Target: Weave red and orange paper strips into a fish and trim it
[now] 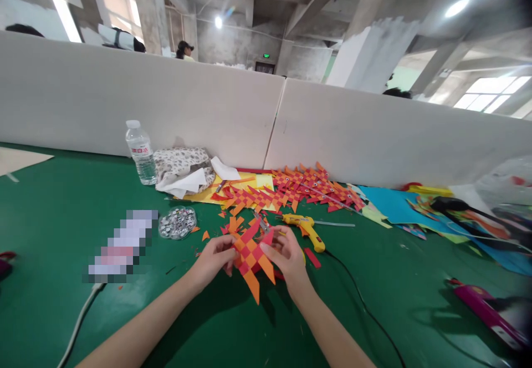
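Both my hands hold one woven paper piece (251, 257) made of red and orange strips, lifted a little above the green table (62, 218). My left hand (214, 257) pinches its left edge with fingers closed. My right hand (286, 254) grips its right side, thumb on top. Long orange strip ends hang down toward me. A yellow glue gun (306, 228) lies just beyond my right hand, its black cord (357, 296) trailing to the right. A heap of finished woven pieces (291, 188) lies farther back by the partition.
A water bottle (141, 153), a patterned cloth (183, 164) and a clear dish of googly eyes (178, 223) stand at the back left. Blue and coloured paper sheets (394, 204) and a pink tool (486, 310) lie to the right. A white partition (166, 102) closes the far side.
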The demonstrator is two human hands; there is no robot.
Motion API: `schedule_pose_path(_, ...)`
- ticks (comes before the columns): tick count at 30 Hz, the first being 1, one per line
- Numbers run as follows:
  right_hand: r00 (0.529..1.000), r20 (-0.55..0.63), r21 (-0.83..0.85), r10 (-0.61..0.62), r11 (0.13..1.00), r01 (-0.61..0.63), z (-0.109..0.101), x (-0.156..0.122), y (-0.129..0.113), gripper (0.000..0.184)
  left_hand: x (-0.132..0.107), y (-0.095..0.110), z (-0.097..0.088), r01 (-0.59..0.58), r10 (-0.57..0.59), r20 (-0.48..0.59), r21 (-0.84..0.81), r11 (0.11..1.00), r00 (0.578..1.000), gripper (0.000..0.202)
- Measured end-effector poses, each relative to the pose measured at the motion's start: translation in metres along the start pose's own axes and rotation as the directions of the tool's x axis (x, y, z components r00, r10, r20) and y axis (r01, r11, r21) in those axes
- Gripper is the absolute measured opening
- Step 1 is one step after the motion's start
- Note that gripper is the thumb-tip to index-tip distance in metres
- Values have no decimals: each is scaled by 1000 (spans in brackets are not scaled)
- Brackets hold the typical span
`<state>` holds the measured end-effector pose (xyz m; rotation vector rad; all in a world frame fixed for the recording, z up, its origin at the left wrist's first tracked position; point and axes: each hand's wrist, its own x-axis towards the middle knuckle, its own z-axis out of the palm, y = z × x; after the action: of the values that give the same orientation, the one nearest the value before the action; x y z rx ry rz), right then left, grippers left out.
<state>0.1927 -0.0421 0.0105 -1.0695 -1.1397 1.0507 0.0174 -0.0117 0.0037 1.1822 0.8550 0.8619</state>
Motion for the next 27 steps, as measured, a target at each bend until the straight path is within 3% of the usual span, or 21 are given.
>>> schedule_pose_path(3,994,98,-44,42,998,-38,4,-5,-3,39,1,0,-1,-1,1,-7,3,1000,1000,10)
schedule_pose_path(7,994,98,-125,57,991,-45,9,-8,-3,33,0,2,0,-20,21,-26,25,999,999,12)
schedule_pose_path(10,1000,-8,-119,27,992,-28,7,-7,-7,36,-5,6,0,-12,14,-36,43,999,999,17)
schedule_pose_path(13,976,-211,-46,-48,998,39,-2,-2,-21,37,-5,18,-2,27,-22,-70,61,998,997,23)
schedule_pose_path(16,946,-300,-47,-125,992,116,-13,5,-36,30,18,43,-13,71,-55,-110,152,986,992,33)
schedule_pose_path(19,960,-257,-67,-107,993,93,-17,13,-39,28,67,74,-35,10,78,-245,341,940,966,44)
schedule_pose_path(21,974,-219,-85,-61,995,43,-19,22,-33,30,105,89,-53,-15,258,-306,618,786,917,54)
schedule_pose_path(23,980,-196,-138,-37,990,10,-27,37,-26,31,135,94,-71,-5,329,-318,712,702,889,63)
schedule_pose_path(25,977,-198,-266,-73,964,18,-45,61,-21,30,153,88,-85,-45,386,-188,853,520,903,71)
schedule_pose_path(27,956,-196,-515,-217,853,88,-71,94,-20,27,160,77,-93,-121,329,4,934,336,944,54)
